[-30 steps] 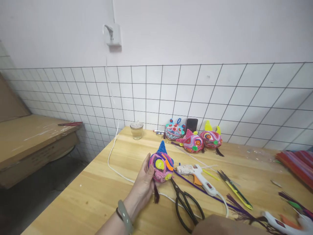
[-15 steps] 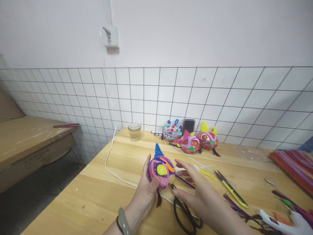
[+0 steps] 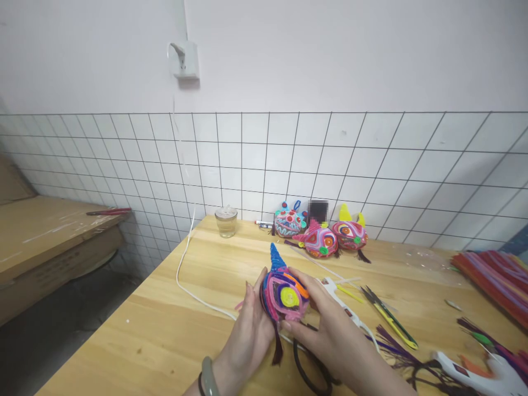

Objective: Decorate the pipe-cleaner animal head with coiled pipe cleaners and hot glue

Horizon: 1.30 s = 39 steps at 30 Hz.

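A round, colourful ornament [image 3: 285,297] with a blue horn, a yellow spiral eye and a dark tassel is held between both hands over the wooden table. My left hand [image 3: 251,324] cups its left side, fingers behind it. My right hand [image 3: 325,316] grips its right side, thumb near the bottom and fingers at the upper right. Black-handled scissors [image 3: 307,374] lie under my right hand, partly hidden by it.
Three finished-looking ornaments [image 3: 322,242] stand by the tiled wall, right of a lidded glass cup [image 3: 226,223]. Tweezers and a yellow cutter [image 3: 390,319], a glue gun [image 3: 466,371], dark tassels [image 3: 396,349] and a striped bundle [image 3: 493,280] lie at right. A white cable [image 3: 198,297] crosses the table.
The ornament has moved slightly right and turned. My right hand, earlier apart from it with fingers spread, has closed onto its right side. My left palm has opened outward beside it.
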Tool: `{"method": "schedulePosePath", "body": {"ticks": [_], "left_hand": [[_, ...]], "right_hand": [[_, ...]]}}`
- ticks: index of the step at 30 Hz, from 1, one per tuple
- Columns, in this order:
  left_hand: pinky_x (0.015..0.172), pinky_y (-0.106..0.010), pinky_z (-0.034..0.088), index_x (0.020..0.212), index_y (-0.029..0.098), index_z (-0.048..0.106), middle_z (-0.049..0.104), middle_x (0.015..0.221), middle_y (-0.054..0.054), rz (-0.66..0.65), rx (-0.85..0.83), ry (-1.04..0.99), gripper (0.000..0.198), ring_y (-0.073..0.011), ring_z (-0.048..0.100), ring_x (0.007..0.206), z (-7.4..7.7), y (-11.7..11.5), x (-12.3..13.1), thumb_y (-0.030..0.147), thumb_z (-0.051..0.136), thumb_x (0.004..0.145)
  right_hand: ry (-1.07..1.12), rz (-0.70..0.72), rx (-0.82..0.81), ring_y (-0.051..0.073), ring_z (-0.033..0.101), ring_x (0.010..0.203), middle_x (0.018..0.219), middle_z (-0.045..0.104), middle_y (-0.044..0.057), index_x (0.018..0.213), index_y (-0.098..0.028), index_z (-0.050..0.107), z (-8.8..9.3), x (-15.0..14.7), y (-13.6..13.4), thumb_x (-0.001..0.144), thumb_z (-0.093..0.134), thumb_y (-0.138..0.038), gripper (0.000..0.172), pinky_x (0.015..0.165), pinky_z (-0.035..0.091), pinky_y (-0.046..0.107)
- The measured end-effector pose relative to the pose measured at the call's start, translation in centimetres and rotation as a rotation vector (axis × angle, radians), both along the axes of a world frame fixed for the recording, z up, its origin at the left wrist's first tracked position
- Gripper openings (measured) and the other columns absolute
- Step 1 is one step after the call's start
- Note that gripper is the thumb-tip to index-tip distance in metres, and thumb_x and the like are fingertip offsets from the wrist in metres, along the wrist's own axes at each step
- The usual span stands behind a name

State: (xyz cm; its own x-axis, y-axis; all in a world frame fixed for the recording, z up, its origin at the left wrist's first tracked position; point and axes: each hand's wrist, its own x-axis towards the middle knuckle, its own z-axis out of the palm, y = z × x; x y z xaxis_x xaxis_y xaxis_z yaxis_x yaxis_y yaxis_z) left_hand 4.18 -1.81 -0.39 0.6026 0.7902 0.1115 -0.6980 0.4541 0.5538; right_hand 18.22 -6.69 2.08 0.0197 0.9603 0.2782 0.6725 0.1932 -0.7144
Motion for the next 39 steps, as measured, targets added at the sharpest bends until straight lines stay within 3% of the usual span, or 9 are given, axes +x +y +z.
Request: {"method": "schedulePosePath", "body": {"ticks": [6, 9, 12, 15, 23, 27, 31, 35, 39], "left_hand": [[0.104, -0.039, 0.035, 0.128, 0.025, 0.053, 0.053, 0.139, -0.008, 0.031, -0.005, 0.116, 0.061, -0.025, 0.045, 0.128, -0.5, 0.4, -0.3, 0.061, 0.053, 0.078], [0.087, -0.036, 0.047, 0.119, 0.025, 0.06, 0.066, 0.12, -0.011, 0.297, -0.025, 0.265, 0.049, -0.0237, 0.06, 0.108, -0.5, 2.2, -1.4, 0.052, 0.061, 0.078], [0.068, -0.024, 0.048, 0.082, 0.017, 0.069, 0.072, 0.077, -0.004, 0.697, -0.112, 0.384, 0.032, -0.0142, 0.064, 0.074, -0.7, 5.0, -3.2, 0.041, 0.078, 0.064], [0.062, -0.018, 0.045, 0.072, 0.014, 0.068, 0.067, 0.063, 0.002, 0.788, -0.143, 0.377, 0.031, -0.0075, 0.058, 0.062, -0.9, 7.1, -4.7, 0.033, 0.085, 0.053], [0.066, -0.018, 0.048, 0.068, 0.012, 0.067, 0.068, 0.064, 0.0, 0.819, -0.155, 0.36, 0.027, -0.0079, 0.061, 0.064, -0.9, 7.4, -4.4, 0.015, 0.085, 0.048], [0.066, -0.02, 0.049, 0.081, 0.011, 0.068, 0.07, 0.068, -0.002, 0.782, -0.149, 0.38, 0.033, -0.009, 0.063, 0.065, -0.8, 7.3, -4.3, 0.008, 0.082, 0.051], [0.064, -0.02, 0.049, 0.092, 0.009, 0.066, 0.067, 0.067, -0.001, 0.751, -0.104, 0.385, 0.038, -0.0081, 0.059, 0.061, -0.6, 7.1, -4.4, 0.014, 0.081, 0.057], [0.056, -0.017, 0.044, 0.101, 0.016, 0.059, 0.058, 0.056, 0.008, 0.771, -0.035, 0.365, 0.045, -0.006, 0.052, 0.054, -0.5, 6.8, -4.3, 0.023, 0.08, 0.061], [0.048, -0.017, 0.035, 0.096, 0.018, 0.056, 0.047, 0.049, 0.012, 0.761, 0.016, 0.356, 0.04, -0.0055, 0.042, 0.046, -0.5, 6.9, -4.1, 0.03, 0.077, 0.065]], "right_hand": [[0.132, 0.03, -0.02, 0.023, 0.043, 0.128, 0.138, 0.046, 0.006, 0.134, -0.026, 0.038, 0.2, 0.2, 0.0, 0.074, 0.063, -0.022, 0.065, 0.107, 0.035, 0.041], [0.166, 0.042, -0.039, 0.023, 0.046, 0.125, 0.137, 0.048, 0.006, 0.132, -0.026, 0.039, 0.6, 0.6, 0.0, 0.073, 0.063, -0.021, 0.063, 0.106, 0.036, 0.041], [0.08, 0.004, 0.028, 0.024, 0.041, 0.129, 0.139, 0.045, 0.006, 0.131, -0.027, 0.04, 0.6, 1.2, 0.2, 0.074, 0.061, -0.022, 0.06, 0.109, 0.032, 0.043], [-0.044, -0.046, 0.129, 0.023, 0.036, 0.133, 0.14, 0.043, 0.006, 0.131, -0.029, 0.04, 0.1, 1.8, 0.6, 0.077, 0.059, -0.022, 0.058, 0.11, 0.029, 0.044], [0.029, -0.069, 0.086, 0.022, 0.04, 0.13, 0.138, 0.047, 0.006, 0.127, -0.026, 0.042, 0.2, 1.8, 0.9, 0.074, 0.06, -0.025, 0.056, 0.108, 0.033, 0.041], [0.09, -0.083, 0.054, 0.023, 0.043, 0.127, 0.135, 0.049, 0.006, 0.127, -0.026, 0.042, 0.4, 2.1, 0.9, 0.071, 0.062, -0.023, 0.059, 0.109, 0.031, 0.043], [0.093, -0.09, 0.067, 0.023, 0.044, 0.126, 0.135, 0.049, 0.007, 0.126, -0.025, 0.043, 0.4, 2.2, 1.0, 0.071, 0.063, -0.022, 0.059, 0.109, 0.031, 0.044], [0.113, -0.095, 0.099, 0.024, 0.046, 0.125, 0.134, 0.05, 0.009, 0.126, -0.024, 0.043, 0.5, 2.2, 1.0, 0.072, 0.065, -0.023, 0.058, 0.107, 0.034, 0.045], [0.201, -0.083, 0.063, 0.025, 0.05, 0.122, 0.133, 0.051, 0.009, 0.126, -0.024, 0.043, 0.8, 2.2, 0.9, 0.071, 0.067, -0.021, 0.061, 0.104, 0.038, 0.045]]}}
